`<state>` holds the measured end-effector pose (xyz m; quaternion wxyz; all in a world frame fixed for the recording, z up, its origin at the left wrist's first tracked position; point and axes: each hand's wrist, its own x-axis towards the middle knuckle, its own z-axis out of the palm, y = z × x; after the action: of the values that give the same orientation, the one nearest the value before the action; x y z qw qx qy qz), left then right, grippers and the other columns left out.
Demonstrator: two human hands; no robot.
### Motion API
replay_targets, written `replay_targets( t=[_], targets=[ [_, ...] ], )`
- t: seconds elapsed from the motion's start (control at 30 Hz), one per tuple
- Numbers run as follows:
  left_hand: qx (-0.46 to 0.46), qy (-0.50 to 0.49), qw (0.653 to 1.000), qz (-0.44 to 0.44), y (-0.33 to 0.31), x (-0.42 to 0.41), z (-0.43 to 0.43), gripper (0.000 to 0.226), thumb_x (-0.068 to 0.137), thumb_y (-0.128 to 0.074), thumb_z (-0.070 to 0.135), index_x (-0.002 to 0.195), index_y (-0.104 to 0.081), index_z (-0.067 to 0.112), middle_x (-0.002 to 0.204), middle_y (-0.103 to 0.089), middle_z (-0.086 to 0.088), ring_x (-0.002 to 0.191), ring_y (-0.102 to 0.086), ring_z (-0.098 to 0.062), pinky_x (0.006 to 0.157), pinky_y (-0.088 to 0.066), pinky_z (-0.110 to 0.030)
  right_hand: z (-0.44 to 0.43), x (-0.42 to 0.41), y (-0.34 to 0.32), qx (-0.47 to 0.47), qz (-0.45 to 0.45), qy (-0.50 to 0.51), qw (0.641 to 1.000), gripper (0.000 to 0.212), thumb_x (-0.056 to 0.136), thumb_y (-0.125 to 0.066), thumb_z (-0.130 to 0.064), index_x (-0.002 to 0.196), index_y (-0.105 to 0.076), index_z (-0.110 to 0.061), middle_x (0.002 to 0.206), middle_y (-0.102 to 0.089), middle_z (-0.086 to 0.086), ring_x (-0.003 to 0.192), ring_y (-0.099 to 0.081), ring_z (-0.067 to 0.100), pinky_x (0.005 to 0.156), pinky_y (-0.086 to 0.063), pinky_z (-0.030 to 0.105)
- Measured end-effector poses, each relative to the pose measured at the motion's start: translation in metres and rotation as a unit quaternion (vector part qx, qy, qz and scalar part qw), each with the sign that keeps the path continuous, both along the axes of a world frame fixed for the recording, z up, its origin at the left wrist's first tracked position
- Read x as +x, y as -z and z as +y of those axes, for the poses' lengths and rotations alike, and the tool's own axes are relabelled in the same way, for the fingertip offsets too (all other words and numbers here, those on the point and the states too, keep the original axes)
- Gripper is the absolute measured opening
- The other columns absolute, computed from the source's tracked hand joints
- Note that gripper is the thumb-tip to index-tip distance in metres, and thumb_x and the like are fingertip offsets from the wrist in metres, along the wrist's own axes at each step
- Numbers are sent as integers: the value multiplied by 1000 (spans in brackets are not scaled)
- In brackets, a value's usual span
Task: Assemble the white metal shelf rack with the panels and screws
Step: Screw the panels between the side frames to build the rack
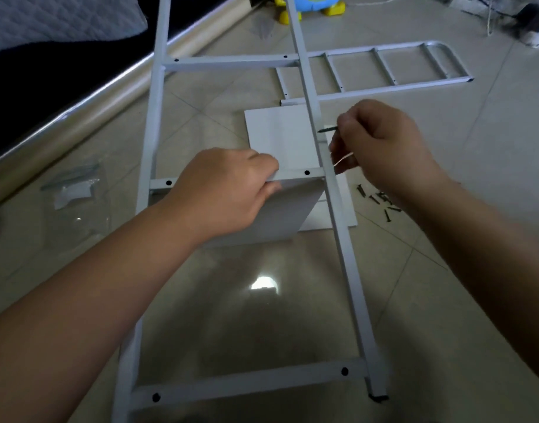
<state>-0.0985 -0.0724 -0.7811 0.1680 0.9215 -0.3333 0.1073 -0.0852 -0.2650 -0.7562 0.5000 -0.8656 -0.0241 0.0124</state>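
On the tiled floor (476,166), a clear plastic bag (76,190) lies near the left edge, a blue-and-yellow toy (314,4) at the far edge, and white cables (489,22) toward the far right corner.

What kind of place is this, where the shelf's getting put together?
Most likely a bedroom at home. The work is on a glossy tiled floor, quilted bedding lies at the upper left, and a blue-and-yellow toy stands at the far end.

Glossy beige floor tiles (445,285), a bright light reflection (263,283) on them, bed (48,87) with quilted cover (57,16) at left, blue-yellow toy (317,3) farther away.
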Motion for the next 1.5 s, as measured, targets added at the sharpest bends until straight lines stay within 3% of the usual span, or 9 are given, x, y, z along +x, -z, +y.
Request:
replay_targets(
  t=[0.17,0.37,0.57,0.77,0.97,1.13,1.23,1.4,1.5],
  targets=[
    [18,-12,1000,-8,-4,3,-2,34,80,-41,28,61,-56,4,47,-47,-9,40,-47,-28,43,-38,-27,6,-9,6,94,55,98,989,27,96,-45,-18,71,-47,-9,73,-62,4,63,-64,11,59,-57,25],
    [5,-47,999,-2,0,1,-3,33,78,-44,30,58,-53,5,47,-47,-10,42,-49,-30,45,-37,-26,17,-20,12,46,3,136,990,28,96,-43,-15,68,-42,-18,87,-65,14,82,-64,27,77,-52,49],
    [-23,-93,995,28,-2,3,-6,47,76,-45,42,66,-61,0,53,-56,-16,53,-55,-33,51,-47,-35,17,-33,8,34,-18,147,988,21,95,-45,-15,83,-54,0,87,-65,17,83,-64,29,78,-51,50],
    [-19,-74,997,-31,5,-4,-5,34,78,-46,31,60,-58,5,48,-51,-8,43,-51,-26,47,-33,-23,20,-39,4,24,-17,149,988,19,95,-45,-17,83,-54,-6,92,-65,15,87,-62,27,80,-51,49],
    [-7,-51,999,-7,-1,3,-4,39,78,-44,36,56,-51,5,47,-36,-2,45,-47,-27,48,-38,-29,18,-37,4,18,-19,141,990,17,94,-46,-15,83,-55,-6,92,-65,16,88,-62,28,82,-51,48],
    [7,-44,998,32,-6,3,-3,42,78,-47,38,59,-55,2,46,-44,-9,48,-49,-30,51,-38,-30,10,-26,-3,-67,-22,81,994,22,94,-46,-17,84,-55,1,89,-65,20,85,-63,33,79,-50,51],
    [10,-47,996,75,-9,5,-4,37,77,-44,39,60,-49,6,46,-37,-2,55,-44,-30,54,-30,-30,5,-21,-13,-151,-38,17,988,22,94,-47,-20,91,-60,-2,89,-67,11,80,-62,24,77,-51,39],
    [10,-34,996,81,-12,3,-3,33,77,-45,37,59,-49,9,49,-40,-4,54,-43,-26,51,-27,-30,8,-19,-23,-334,-164,-149,916,27,89,-48,-22,90,-66,-3,78,-65,14,72,-58,30,69,-47,39],
    [1,-31,996,89,-13,1,-2,33,80,-52,33,57,-47,9,46,-34,1,49,-37,-21,48,-24,-22,6,-16,-23,-326,-174,-142,918,29,83,-45,-20,87,-67,-3,78,-67,13,72,-60,30,66,-46,36]
  ],
)
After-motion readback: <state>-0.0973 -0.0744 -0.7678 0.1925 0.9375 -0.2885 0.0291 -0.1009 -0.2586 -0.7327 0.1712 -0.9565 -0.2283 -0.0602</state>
